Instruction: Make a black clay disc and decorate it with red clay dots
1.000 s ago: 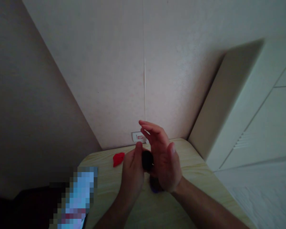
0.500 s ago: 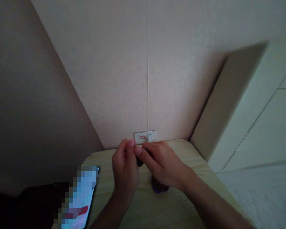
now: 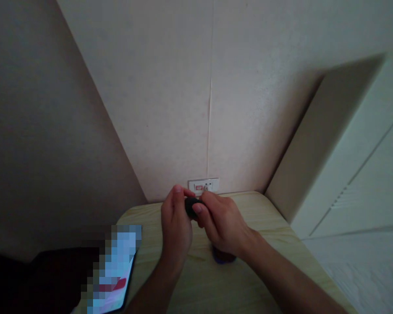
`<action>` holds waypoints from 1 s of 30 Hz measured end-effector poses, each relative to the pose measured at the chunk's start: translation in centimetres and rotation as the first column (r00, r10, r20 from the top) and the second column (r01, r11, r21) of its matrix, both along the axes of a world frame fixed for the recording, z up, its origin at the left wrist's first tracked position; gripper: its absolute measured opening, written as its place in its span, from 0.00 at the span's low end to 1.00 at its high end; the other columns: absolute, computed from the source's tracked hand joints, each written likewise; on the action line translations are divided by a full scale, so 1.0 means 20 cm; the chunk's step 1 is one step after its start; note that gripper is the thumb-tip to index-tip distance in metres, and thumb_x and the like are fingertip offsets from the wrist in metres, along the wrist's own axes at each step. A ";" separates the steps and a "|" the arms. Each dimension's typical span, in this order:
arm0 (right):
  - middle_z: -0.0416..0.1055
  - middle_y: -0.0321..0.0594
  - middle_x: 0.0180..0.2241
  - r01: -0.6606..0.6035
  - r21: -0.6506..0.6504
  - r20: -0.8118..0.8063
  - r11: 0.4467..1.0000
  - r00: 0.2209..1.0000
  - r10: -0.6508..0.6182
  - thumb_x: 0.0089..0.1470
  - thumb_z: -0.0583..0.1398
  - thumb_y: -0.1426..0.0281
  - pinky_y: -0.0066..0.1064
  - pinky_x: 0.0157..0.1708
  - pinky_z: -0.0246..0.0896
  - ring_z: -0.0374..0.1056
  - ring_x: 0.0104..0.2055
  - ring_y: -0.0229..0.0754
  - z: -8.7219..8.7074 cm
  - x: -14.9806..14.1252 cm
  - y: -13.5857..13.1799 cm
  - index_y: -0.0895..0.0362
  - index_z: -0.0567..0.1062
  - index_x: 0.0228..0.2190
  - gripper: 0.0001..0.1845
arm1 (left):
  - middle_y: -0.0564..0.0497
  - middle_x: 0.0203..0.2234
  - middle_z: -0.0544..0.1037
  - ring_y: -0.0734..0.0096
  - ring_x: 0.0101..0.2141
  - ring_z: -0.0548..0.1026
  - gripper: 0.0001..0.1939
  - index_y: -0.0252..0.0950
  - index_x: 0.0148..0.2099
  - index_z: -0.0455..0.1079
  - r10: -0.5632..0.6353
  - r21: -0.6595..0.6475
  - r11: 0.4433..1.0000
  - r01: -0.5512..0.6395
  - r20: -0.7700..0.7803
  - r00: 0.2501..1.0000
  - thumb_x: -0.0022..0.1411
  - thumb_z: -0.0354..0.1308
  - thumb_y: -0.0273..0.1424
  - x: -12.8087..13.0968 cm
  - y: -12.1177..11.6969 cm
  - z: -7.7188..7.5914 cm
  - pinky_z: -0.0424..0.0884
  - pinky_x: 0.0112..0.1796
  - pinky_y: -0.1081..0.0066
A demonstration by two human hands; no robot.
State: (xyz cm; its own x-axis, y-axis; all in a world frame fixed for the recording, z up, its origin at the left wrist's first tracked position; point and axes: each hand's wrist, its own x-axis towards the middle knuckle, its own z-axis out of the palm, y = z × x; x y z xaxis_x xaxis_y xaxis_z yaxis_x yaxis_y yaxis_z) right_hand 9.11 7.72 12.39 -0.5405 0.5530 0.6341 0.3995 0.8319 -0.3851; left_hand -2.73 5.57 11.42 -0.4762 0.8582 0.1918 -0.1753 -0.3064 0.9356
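Observation:
Just above the table, a small black rounded object (image 3: 190, 208) is held between my two hands; its kind is not clear. My left hand (image 3: 177, 220) is closed around its left side, thumb pointing up. My right hand (image 3: 225, 222) grips its right end, with the thumb along the near side and the fingers curled behind. Below my right wrist, a dark thing with a blue-purple rim (image 3: 224, 257) lies on the wooden table (image 3: 196, 283), partly hidden by the hand.
A lit phone or tablet (image 3: 126, 279), partly pixelated, is at the left of the table. Behind the hands, a wall socket (image 3: 199, 187) with a switch and a white plug sits low on the wall. A pale cabinet (image 3: 343, 165) stands at the right.
My hands have shifted slightly, so more of the black object shows between them. The whole view has moved a little, putting the scene further right.

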 end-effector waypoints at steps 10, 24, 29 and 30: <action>0.74 0.42 0.29 0.092 0.248 0.047 0.964 0.993 -0.107 0.74 0.43 0.58 0.31 0.26 0.56 0.67 0.27 0.42 -0.01 -0.01 -0.01 0.57 0.70 0.34 0.24 | 0.53 0.26 0.79 0.70 0.29 0.75 0.20 0.35 0.34 0.78 0.067 0.100 0.993 -0.059 -0.078 0.995 0.69 0.56 0.44 -0.01 0.00 0.00 0.69 0.33 0.73; 0.61 0.28 0.28 -0.373 -0.326 -0.522 0.869 0.837 0.163 0.54 0.70 0.62 0.27 0.24 0.52 0.55 0.26 0.34 -0.06 -0.02 0.04 0.52 0.62 0.35 0.21 | 0.53 0.22 0.76 0.71 0.23 0.73 0.19 0.36 0.32 0.77 0.040 0.165 0.985 -0.051 0.069 0.997 0.66 0.59 0.45 0.01 -0.02 -0.04 0.68 0.25 0.74; 0.63 0.29 0.29 -0.508 -0.488 -0.625 0.710 0.771 0.122 0.46 0.75 0.62 0.26 0.26 0.56 0.59 0.29 0.34 -0.02 -0.04 0.03 0.53 0.67 0.40 0.27 | 0.52 0.23 0.77 0.70 0.24 0.75 0.20 0.35 0.31 0.77 0.000 0.179 0.984 -0.022 0.122 0.993 0.68 0.56 0.45 0.03 -0.04 -0.03 0.69 0.24 0.74; 0.63 0.29 0.29 -0.514 -0.501 -0.628 0.696 0.770 0.116 0.46 0.75 0.62 0.26 0.27 0.58 0.60 0.29 0.34 -0.02 -0.05 0.03 0.53 0.67 0.40 0.27 | 0.52 0.23 0.77 0.71 0.24 0.75 0.20 0.35 0.31 0.77 -0.017 0.175 0.985 -0.009 0.143 0.990 0.68 0.56 0.44 0.03 -0.04 -0.02 0.69 0.25 0.75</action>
State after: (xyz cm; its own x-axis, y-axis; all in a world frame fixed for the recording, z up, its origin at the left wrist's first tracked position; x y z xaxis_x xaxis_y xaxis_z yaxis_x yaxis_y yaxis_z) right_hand 8.19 8.32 11.96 -0.4598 0.7716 0.4396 -0.2658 0.3527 -0.8972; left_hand -2.10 4.86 10.95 -0.5062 0.8194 0.2691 -0.3050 -0.4619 0.8328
